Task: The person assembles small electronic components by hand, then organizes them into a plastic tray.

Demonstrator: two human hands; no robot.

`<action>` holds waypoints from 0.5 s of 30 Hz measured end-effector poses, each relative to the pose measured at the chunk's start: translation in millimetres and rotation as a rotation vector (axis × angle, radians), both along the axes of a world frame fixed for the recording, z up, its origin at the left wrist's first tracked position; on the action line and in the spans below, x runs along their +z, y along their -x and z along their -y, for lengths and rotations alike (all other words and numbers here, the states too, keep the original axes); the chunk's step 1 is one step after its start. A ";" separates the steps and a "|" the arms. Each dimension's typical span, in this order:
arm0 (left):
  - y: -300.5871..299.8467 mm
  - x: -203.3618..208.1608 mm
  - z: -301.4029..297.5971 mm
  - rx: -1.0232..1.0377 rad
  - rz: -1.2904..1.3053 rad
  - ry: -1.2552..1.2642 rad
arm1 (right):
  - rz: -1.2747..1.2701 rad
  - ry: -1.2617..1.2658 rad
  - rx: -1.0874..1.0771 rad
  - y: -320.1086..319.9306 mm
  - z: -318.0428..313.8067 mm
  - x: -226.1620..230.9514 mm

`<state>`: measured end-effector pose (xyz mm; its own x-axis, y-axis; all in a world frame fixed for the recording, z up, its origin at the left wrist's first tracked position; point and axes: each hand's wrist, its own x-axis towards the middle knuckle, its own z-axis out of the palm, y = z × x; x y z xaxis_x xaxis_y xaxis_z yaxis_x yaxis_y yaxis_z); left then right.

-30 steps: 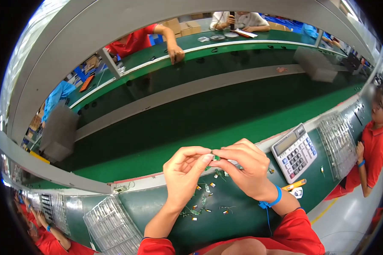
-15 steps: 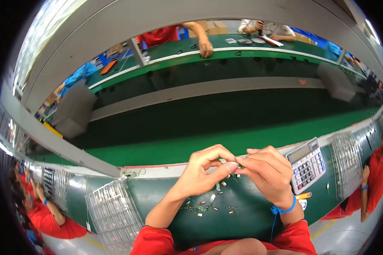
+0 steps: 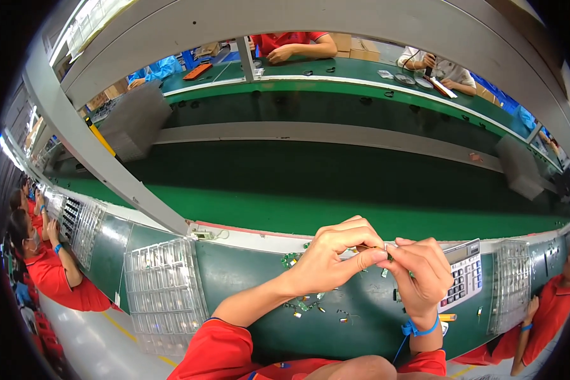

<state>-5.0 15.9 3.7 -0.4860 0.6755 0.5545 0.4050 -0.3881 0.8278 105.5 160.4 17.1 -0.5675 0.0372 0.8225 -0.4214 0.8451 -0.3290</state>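
The left hand (image 3: pixel 342 253) and the right hand (image 3: pixel 424 273) met above the right-hand part of the green surface (image 3: pixel 234 282), fingertips almost touching. Each grip was closed in a pinch, thumb against fingers, on a small green piece (image 3: pixel 389 256) held up between them (most of it was hidden by the fingers, so its shape could not be told). A blue wristband (image 3: pixel 422 327) circled the right wrist.

Below the hands, small electronic parts (image 3: pixel 305 305) lay scattered on the surface, and a green cluster (image 3: pixel 290 260) sat farther off, just left of the left hand. A calculator (image 3: pixel 467 278) stood to the right, partly behind the right hand, with an orange tool (image 3: pixel 448 317) nearer than it. A clear compartment tray (image 3: pixel 161 285) lay to the left; another clear tray (image 3: pixel 512 285) lay right of the calculator. Beyond the surface's far edge ran a green belt (image 3: pixel 266 215), and on its far side a co-worker in red (image 3: pixel 297 44) rested an arm on a counter.
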 end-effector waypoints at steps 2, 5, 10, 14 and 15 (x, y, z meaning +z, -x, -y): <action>1.2 2.1 -3.3 0.034 -0.080 -0.010 | 0.003 -0.007 -0.014 -0.9 -1.8 2.6; 5.0 7.6 2.0 -0.010 0.029 0.134 | 0.013 0.004 -0.022 2.4 -2.1 2.8; 8.0 7.4 5.4 0.017 0.098 0.090 | 0.046 0.101 -0.024 1.2 0.6 3.5; 11.6 9.1 8.7 0.085 -0.007 0.063 | 0.081 0.164 -0.053 0.0 1.0 5.4; 11.7 9.7 9.2 0.087 -0.008 0.063 | 0.092 0.188 -0.042 0.4 1.7 5.3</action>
<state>-16.7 6.7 13.3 -0.5397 0.6646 0.5167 0.4417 -0.2989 0.8459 105.1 158.7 22.4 -0.6344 0.2105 0.7438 -0.3481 0.7813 -0.5180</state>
